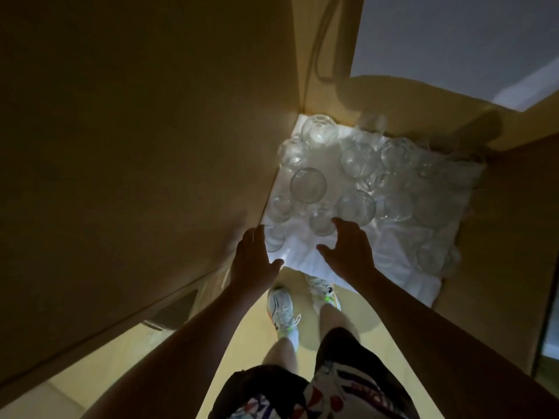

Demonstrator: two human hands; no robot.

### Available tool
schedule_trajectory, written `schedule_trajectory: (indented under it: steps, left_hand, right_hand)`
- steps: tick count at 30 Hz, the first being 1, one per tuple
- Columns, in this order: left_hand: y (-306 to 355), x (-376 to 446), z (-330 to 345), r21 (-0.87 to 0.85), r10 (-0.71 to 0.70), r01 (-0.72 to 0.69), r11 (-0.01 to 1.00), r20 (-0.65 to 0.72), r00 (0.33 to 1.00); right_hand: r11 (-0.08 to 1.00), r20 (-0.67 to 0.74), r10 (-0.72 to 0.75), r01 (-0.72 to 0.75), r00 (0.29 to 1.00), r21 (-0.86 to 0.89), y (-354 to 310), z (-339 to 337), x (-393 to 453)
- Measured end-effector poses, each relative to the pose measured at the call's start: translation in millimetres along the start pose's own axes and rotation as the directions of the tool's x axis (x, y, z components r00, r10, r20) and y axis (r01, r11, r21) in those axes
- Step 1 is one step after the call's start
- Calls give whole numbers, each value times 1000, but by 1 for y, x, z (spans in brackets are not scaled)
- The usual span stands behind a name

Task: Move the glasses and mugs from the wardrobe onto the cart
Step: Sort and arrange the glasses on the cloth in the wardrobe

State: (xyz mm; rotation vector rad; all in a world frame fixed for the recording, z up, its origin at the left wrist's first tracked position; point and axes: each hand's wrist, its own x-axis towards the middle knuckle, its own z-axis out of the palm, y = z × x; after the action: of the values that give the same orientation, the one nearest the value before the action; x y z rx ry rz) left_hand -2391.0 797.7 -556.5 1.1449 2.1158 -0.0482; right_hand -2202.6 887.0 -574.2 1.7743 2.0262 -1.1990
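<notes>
Dim wardrobe (136, 146) walls frame a shelf lined with white cloth (393, 267), where many glasses (308, 185) stand, crowded toward its back corner. Both grips, left hand (252, 261) and right hand (351, 249), reach in spread and holding nothing. No cart shows; nearly everything looks left to move.

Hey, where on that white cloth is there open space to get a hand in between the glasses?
Bare white cloth shows at the near edge, between the left hand and right hand, and along the near right strip below the clear glasses. Farther in, toward the back corner and the right, the glasses stand packed close together.
</notes>
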Motion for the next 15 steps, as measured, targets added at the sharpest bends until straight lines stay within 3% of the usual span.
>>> schedule_trajectory:
  steps: [15]
  left_hand:
    - [-16, 46, 44, 27, -79, 78, 997, 15, 997]
  right_hand:
    - [968, 9, -193, 192, 981, -160, 13, 31, 54]
